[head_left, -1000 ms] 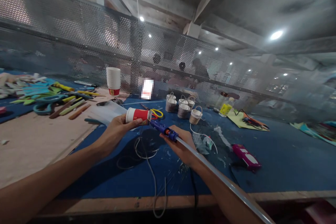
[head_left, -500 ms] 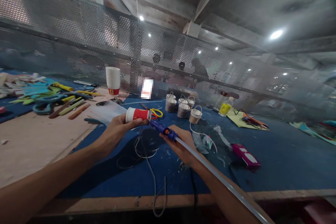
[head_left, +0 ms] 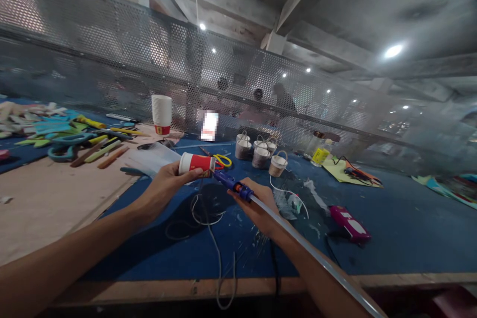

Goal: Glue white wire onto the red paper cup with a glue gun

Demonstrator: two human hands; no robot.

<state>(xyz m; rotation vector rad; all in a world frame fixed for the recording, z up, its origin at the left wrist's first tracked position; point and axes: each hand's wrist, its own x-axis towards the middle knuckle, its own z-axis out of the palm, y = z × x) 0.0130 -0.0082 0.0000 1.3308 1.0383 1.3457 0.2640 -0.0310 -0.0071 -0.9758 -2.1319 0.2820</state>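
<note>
My left hand [head_left: 169, 181] is closed around a red and white paper cup [head_left: 199, 162], which lies on its side in the air above the blue table mat. In my right hand [head_left: 259, 203] is a blue glue gun [head_left: 233, 183], its nozzle at the base end of the cup. A long clear glue stick [head_left: 298, 238] runs from the back of the gun along my right forearm. Pale cord [head_left: 210, 221] lies looped on the mat below the cup. Yellow-handled scissors [head_left: 222, 160] rest just behind the cup.
Several small wrapped cups with handles [head_left: 261, 154] stand beyond my hands. At the left are a stack of paper cups [head_left: 161, 114], blue scissors [head_left: 63, 151] and markers. A yellow-labelled bottle [head_left: 320, 153] and a magenta device [head_left: 349, 223] are to the right. A perforated metal screen [head_left: 149, 59] spans the back.
Almost nothing differs. Both hands keep their hold, with the nozzle still at the cup's base; the whole view has shifted very slightly.
</note>
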